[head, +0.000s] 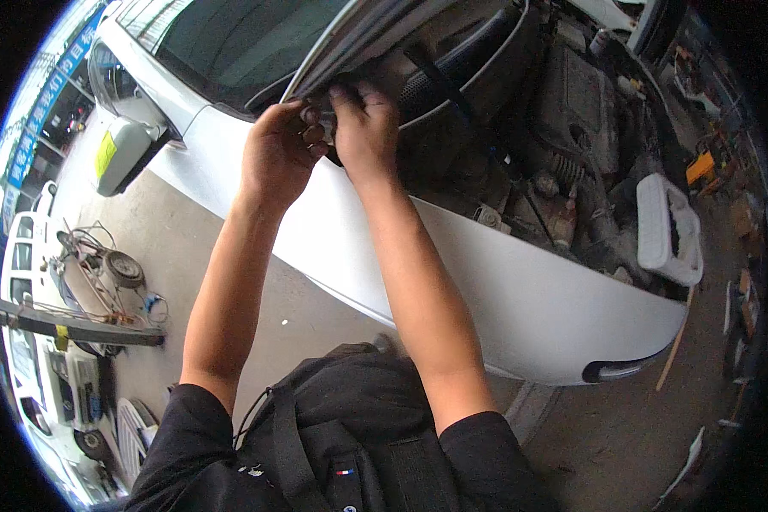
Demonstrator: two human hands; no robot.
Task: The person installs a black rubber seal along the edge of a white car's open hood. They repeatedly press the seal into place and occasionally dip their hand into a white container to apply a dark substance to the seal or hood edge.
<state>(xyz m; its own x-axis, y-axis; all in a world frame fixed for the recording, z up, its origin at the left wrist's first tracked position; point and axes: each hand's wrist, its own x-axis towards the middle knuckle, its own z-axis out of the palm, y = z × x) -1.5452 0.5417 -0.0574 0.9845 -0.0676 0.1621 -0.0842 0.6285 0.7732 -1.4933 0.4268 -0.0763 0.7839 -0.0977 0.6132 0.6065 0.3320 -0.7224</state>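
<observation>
Both hands are raised at the rear corner of a white car's lifted hood (333, 45), near the base of the windshield (243, 45). My left hand (285, 141) has its fingers curled around the hood's edge area; what lies between them is too small and dark to tell. Close beside it on the right, my right hand (365, 128) reaches under the hood with bent fingers, its fingertips in shadow. Below both hands runs the white front fender (448, 249). The engine bay (550, 128) lies exposed to the right.
A side mirror (125, 153) with a yellow sticker juts out at left. A white plastic piece (669, 230) rests at the bay's front corner. A wheeled machine with cables (96, 275) and a dark metal beam (102, 333) stand at left, near other vehicles.
</observation>
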